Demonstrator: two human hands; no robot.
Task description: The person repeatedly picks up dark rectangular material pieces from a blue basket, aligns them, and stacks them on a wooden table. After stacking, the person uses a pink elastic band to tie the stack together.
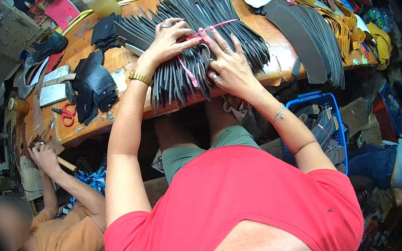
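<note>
A big bundle of dark, thin curved strips (246,43), perhaps leather, stands fanned out on the wooden table in front of me. A pink tie (222,23) runs across its top, and a loose end hangs down the near side. My left hand (173,40) is on top of the bundle, its fingers curled and pinching the pink tie. To its right, my right hand (230,63) lies on the strips with its fingers spread, the fingertips close to the tie. What lies under my right palm is hidden.
Red-handled scissors (68,114) and black cut pieces (94,81) lie on the table's left. Another stack of dark strips (308,43) is at the right, near yellow pieces (346,30). A blue basket (337,107) stands below the table edge. A co-worker (71,239) works at lower left.
</note>
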